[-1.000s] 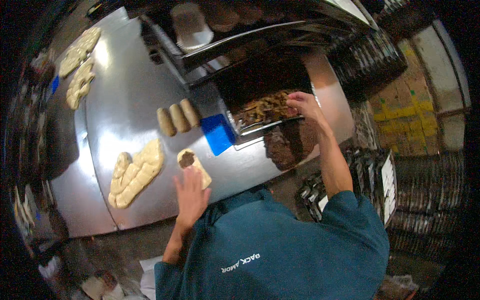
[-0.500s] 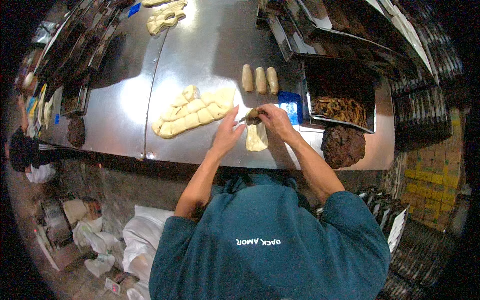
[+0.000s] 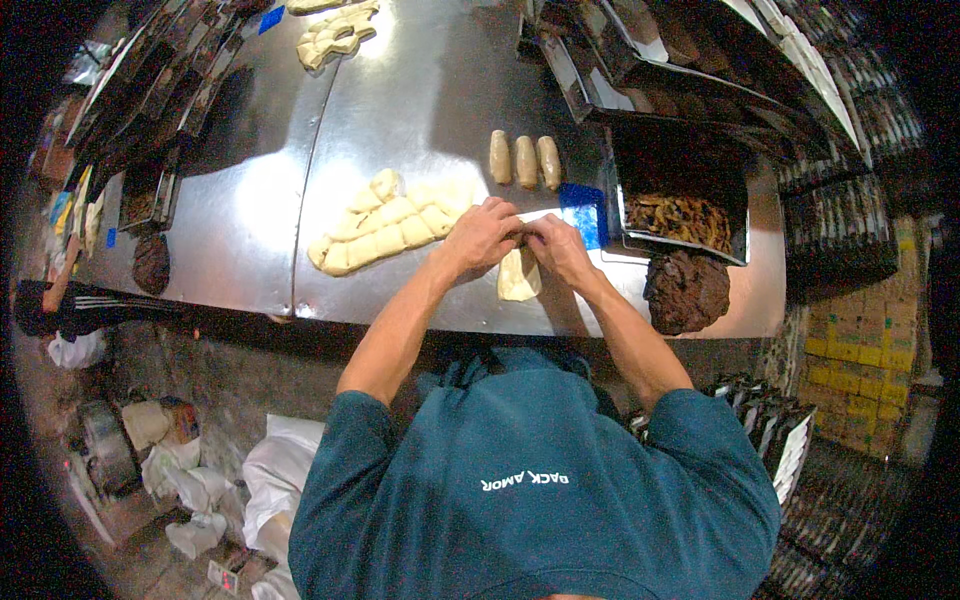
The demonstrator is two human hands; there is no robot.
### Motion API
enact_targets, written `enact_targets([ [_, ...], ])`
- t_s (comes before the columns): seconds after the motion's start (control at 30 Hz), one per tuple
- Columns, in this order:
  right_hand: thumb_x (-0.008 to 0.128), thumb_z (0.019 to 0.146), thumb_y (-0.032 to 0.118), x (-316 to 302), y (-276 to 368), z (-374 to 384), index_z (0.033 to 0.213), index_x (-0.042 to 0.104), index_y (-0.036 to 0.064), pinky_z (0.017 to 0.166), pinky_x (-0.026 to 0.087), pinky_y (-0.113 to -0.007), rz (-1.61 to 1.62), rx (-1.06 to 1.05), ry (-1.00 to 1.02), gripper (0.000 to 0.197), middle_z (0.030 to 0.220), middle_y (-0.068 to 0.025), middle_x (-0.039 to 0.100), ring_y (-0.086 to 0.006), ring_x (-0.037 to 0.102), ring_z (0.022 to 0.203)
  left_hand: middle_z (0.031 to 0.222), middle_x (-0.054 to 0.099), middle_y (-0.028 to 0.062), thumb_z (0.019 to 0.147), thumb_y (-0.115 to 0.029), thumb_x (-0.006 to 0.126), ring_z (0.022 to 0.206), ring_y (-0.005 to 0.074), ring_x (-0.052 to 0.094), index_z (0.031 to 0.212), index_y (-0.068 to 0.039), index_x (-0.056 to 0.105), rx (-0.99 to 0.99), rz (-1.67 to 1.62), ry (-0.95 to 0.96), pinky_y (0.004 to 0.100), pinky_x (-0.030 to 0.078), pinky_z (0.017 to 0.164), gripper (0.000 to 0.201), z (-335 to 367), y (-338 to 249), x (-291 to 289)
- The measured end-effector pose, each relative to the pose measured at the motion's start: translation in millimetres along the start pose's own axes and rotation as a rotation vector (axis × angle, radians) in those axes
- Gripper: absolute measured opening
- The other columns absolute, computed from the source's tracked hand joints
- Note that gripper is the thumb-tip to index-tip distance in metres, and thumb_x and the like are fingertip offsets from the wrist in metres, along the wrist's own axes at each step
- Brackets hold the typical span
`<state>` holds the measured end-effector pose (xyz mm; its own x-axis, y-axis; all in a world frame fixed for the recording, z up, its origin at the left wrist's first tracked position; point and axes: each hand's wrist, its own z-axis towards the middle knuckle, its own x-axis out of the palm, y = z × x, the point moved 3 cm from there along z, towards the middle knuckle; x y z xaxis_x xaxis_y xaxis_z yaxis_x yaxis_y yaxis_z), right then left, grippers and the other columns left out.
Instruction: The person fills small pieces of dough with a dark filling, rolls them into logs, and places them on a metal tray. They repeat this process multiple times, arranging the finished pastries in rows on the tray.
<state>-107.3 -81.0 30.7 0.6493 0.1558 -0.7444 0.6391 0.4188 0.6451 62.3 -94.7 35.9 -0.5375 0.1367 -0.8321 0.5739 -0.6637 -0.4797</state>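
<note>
A flattened strip of pale dough (image 3: 519,276) lies on the metal table, its near end wide and bare. At its far end my left hand (image 3: 482,236) is closed, fingers curled over the dough. My right hand (image 3: 560,248) pinches the other side of that end, fingertips close to the left ones. What lies under the fingers is hidden. Left of my hands sits a slab of pale dough (image 3: 385,237), scored into several connected pieces. Beyond them, three rolled dough pieces (image 3: 525,162) stand side by side, smooth and tan.
To the right, a metal tray (image 3: 622,228) holds dark shredded filling (image 3: 680,222), with a dark brown lump (image 3: 687,292) in front and a blue item (image 3: 581,212) beside it. Stacked trays (image 3: 690,75) rise at back right. More dough (image 3: 336,35) lies at the far left.
My left hand has moved right and closed on the dough's far end. My right hand has shifted slightly, and the dark filling seen there before is now covered.
</note>
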Motion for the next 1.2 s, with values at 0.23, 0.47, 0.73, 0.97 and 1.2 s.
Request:
enact_targets([
  [0.23, 0.057, 0.081, 0.007, 27.6, -13.1, -10.2, 0.087, 0.06, 0.0063, 0.069, 0.048, -0.044, -0.066, 0.088, -0.125, 0.007, 0.082, -0.0145, 0.059, -0.0351, 0.058, 0.08, 0.104, 0.061, 0.0125, 0.075, -0.014, 0.068, 0.099, 0.0307, 0.056, 0.094, -0.005, 0.064, -0.118, 0.055, -0.174, 0.0419, 0.046, 0.085, 0.021, -27.4, -2.3, 23.2],
  [0.47, 0.061, 0.077, 0.016, -83.8, -42.2, -14.7, 0.094, 0.068, 0.012, 0.074, 0.052, -0.043, -0.18, 0.187, -0.312, 0.019, 0.086, -0.0135, 0.065, -0.032, 0.064, 0.083, 0.114, 0.058, 0.0194, 0.084, -0.01, 0.061, 0.102, 0.0379, 0.055, 0.122, 0.002, 0.052, -0.46, -0.182, -0.364, 0.0434, 0.044, 0.09, 0.041, -53.2, -21.1, 21.0],
  [0.73, 0.059, 0.078, 0.016, -159.2, -146.3, -15.0, 0.089, 0.066, 0.009, 0.073, 0.048, -0.048, -0.856, 0.178, 0.028, 0.015, 0.087, -0.0131, 0.065, -0.0321, 0.061, 0.088, 0.135, 0.045, 0.0253, 0.086, -0.012, 0.058, 0.126, 0.0411, 0.041, 0.134, 0.006, 0.038, -0.584, -0.259, -0.284, 0.0454, 0.029, 0.109, 0.055, -52.6, -57.7, 43.1],
  [0.97, 0.065, 0.082, 0.025, -181.2, -154.0, -17.0, 0.089, 0.067, 0.0061, 0.074, 0.05, -0.037, 0.096, 0.612, -0.238, 0.02, 0.084, -0.0102, 0.068, -0.0267, 0.063, 0.081, 0.144, 0.033, 0.0252, 0.086, -0.005, 0.053, 0.135, 0.0378, 0.032, 0.14, 0.007, 0.027, -0.686, -0.475, -0.41, 0.0424, 0.025, 0.111, 0.061, -62.4, -72.5, 56.0],
  [1.2, 0.059, 0.087, 0.015, -176.0, -121.7, -30.8, 0.101, 0.058, 0.0054, 0.073, 0.052, -0.036, 1.374, 0.552, -0.197, 0.017, 0.091, -0.0069, 0.064, -0.0199, 0.061, 0.083, 0.145, 0.032, 0.024, 0.086, 0.0, 0.052, 0.132, 0.0322, 0.039, 0.138, 0.004, 0.034, -0.687, -0.703, -0.552, 0.0379, 0.034, 0.107, 0.055, -62.5, -55.5, 54.1],
])
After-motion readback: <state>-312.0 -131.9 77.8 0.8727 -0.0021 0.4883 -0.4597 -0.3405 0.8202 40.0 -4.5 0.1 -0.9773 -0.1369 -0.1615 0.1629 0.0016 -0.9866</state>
